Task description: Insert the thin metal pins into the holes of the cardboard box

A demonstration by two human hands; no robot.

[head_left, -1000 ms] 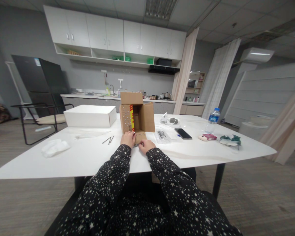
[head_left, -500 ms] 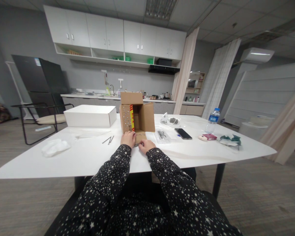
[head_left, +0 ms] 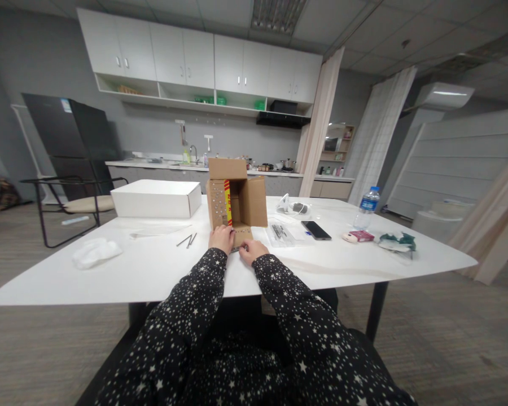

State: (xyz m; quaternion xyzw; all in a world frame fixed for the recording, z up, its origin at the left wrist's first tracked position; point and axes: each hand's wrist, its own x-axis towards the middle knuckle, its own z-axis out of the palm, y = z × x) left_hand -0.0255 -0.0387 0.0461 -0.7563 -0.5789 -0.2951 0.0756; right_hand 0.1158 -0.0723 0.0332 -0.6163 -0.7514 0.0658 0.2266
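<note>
A brown cardboard box [head_left: 241,197] lies on its side on the white table [head_left: 161,270], open towards me, with one flap up and one flap flat on the table. Its left flap bears a red and yellow strip and rows of small dots. My left hand [head_left: 221,238] rests on the near-left corner of the flat flap. My right hand [head_left: 253,250] lies just right of it, fingers curled at the flap's front edge, pinching something small and dark that I cannot make out. Both sleeves are black with white stars.
A white closed box [head_left: 154,198] stands to the left, thin metal rods [head_left: 187,241] and a crumpled white cloth [head_left: 93,251] nearer me. To the right lie a clear packet [head_left: 281,232], a phone [head_left: 316,229], a pink item [head_left: 358,235] and a water bottle [head_left: 366,206]. A chair [head_left: 71,204] stands behind.
</note>
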